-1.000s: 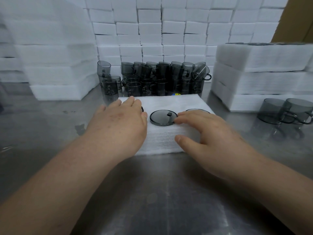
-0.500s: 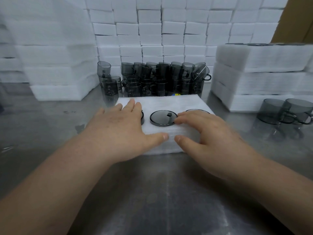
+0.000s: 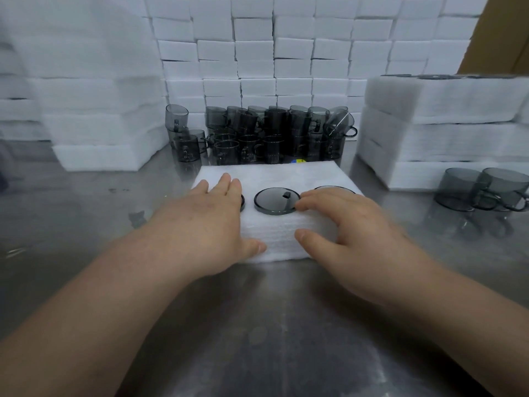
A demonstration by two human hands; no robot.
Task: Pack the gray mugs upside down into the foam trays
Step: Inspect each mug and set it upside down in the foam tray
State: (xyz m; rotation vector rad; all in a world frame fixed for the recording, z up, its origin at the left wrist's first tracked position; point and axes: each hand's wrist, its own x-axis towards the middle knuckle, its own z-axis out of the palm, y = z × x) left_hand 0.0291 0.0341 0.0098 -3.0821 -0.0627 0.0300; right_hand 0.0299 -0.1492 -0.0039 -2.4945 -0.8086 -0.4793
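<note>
Three mugs (image 3: 276, 200) sit upside down in the tray (image 3: 283, 243) at the middle of the desk (image 3: 257, 325), the middle one bare between the grips. Since a second ago the left thumb has swung off the top onto the tray's front wall. The left grip (image 3: 209, 224) lies spread, straight fingers flat over the left mug (image 3: 242, 202). The right grip (image 3: 352, 236) bends over the near edge, fingertips on top and thumb on the front wall, pinching the tray. I judge the tray is being taken up for moving. Loose mugs (image 3: 266, 136) wait along the far edge.
</note>
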